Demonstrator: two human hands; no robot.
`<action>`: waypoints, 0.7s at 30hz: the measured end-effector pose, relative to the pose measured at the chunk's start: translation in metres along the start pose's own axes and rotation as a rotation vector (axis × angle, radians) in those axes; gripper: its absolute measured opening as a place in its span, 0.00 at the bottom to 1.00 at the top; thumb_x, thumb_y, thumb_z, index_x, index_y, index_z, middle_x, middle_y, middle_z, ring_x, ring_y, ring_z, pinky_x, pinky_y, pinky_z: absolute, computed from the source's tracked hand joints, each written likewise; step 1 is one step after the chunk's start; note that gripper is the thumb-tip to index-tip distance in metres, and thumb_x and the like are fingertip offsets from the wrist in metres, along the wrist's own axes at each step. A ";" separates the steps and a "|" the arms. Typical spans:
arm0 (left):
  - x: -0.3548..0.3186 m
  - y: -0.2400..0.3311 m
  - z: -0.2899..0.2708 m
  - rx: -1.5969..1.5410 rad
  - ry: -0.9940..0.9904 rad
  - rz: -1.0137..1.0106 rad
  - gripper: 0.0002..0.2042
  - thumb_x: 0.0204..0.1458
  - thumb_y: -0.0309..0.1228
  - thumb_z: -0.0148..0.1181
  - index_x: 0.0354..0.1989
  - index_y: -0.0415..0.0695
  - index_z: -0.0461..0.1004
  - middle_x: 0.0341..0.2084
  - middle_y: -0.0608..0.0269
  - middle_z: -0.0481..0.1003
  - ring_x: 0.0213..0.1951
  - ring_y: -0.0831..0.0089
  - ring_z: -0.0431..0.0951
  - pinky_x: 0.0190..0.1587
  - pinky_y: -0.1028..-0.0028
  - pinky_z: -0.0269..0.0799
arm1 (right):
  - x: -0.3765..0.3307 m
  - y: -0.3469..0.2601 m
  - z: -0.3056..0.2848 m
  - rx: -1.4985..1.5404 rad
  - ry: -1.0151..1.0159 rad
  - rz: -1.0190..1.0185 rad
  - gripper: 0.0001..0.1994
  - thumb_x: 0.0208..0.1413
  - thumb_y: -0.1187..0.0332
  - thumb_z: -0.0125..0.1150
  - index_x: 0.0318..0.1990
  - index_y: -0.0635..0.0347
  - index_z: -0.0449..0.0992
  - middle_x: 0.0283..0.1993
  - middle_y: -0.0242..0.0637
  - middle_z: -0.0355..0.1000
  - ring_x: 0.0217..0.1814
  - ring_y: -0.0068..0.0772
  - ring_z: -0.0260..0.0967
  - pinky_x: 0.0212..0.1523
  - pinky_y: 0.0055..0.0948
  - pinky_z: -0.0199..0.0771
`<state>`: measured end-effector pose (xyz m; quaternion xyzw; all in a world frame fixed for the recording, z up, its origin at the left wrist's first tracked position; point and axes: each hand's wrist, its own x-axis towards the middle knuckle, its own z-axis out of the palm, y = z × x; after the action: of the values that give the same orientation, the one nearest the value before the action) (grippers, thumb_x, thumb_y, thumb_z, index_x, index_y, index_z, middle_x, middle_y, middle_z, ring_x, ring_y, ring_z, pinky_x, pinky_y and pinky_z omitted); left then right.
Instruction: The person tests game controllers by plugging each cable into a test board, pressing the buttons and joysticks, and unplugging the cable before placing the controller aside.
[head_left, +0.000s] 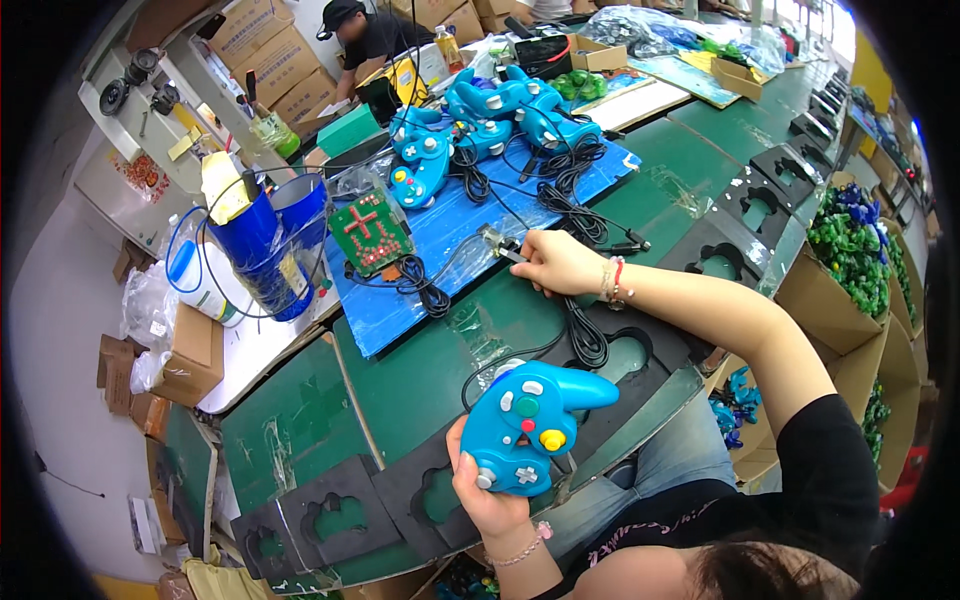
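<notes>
1. At the far left I see blue plastic cups [262, 245] standing on the white part of the surface, next to a white bottle [200, 282].
2. A little to the right, a green circuit board [370, 233] lies on the blue sheet [455, 232], and a black cable goes out from it.
3. My left hand [480, 490] is closed around the lower grip of a blue game controller [528, 420]. It holds the controller just above the near edge of the green surface [420, 375], over the black foam tray [620, 385].
4. The black cable [585, 335] of this controller runs up from it to my right hand.
5. My right hand [560, 263] is clamped on the plug [498, 243] at the end of this cable, at the edge of the blue sheet. The two hands are well apart.
6. Behind, a pile of more blue controllers [480, 120] rests on the far end of the blue sheet.
7. At the far right, cardboard boxes hold many green parts [850, 250].
</notes>
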<state>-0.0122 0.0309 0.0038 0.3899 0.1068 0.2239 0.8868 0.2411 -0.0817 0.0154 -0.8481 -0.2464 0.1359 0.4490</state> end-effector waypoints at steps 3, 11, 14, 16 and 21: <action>0.000 -0.001 0.002 -0.004 0.006 0.004 0.24 0.55 0.44 0.45 0.53 0.37 0.59 0.43 0.50 0.70 0.43 0.64 0.74 0.45 0.66 0.73 | -0.005 -0.003 0.001 -0.146 0.015 -0.012 0.15 0.53 0.62 0.62 0.32 0.66 0.69 0.22 0.47 0.72 0.24 0.41 0.74 0.27 0.37 0.72; 0.000 -0.005 0.006 0.037 -0.012 0.016 0.24 0.55 0.43 0.44 0.52 0.35 0.59 0.43 0.49 0.70 0.43 0.64 0.73 0.45 0.66 0.72 | -0.003 0.008 -0.010 -0.285 0.070 -0.067 0.17 0.52 0.57 0.61 0.32 0.66 0.70 0.28 0.51 0.72 0.33 0.53 0.72 0.35 0.43 0.71; 0.000 -0.006 0.008 0.071 -0.011 0.025 0.25 0.54 0.44 0.45 0.51 0.35 0.59 0.43 0.50 0.70 0.44 0.64 0.73 0.45 0.66 0.71 | -0.002 0.008 -0.010 -0.379 0.100 -0.157 0.17 0.52 0.57 0.61 0.33 0.65 0.69 0.26 0.50 0.72 0.31 0.52 0.72 0.33 0.42 0.70; 0.000 -0.007 0.010 0.103 -0.022 0.038 0.25 0.53 0.45 0.45 0.51 0.35 0.59 0.42 0.50 0.69 0.44 0.64 0.72 0.46 0.67 0.71 | -0.001 0.005 -0.008 -0.482 0.105 -0.208 0.17 0.53 0.57 0.61 0.33 0.65 0.68 0.23 0.48 0.72 0.27 0.49 0.71 0.29 0.41 0.69; 0.000 -0.009 0.012 0.109 -0.029 0.036 0.25 0.53 0.45 0.45 0.51 0.35 0.59 0.42 0.49 0.69 0.44 0.63 0.72 0.46 0.67 0.71 | -0.001 -0.001 -0.005 -0.485 0.147 -0.196 0.18 0.52 0.55 0.59 0.34 0.65 0.72 0.27 0.51 0.73 0.33 0.54 0.73 0.35 0.45 0.72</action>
<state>-0.0053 0.0181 0.0052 0.4429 0.0990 0.2280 0.8614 0.2420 -0.0851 0.0192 -0.9105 -0.3196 -0.0330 0.2602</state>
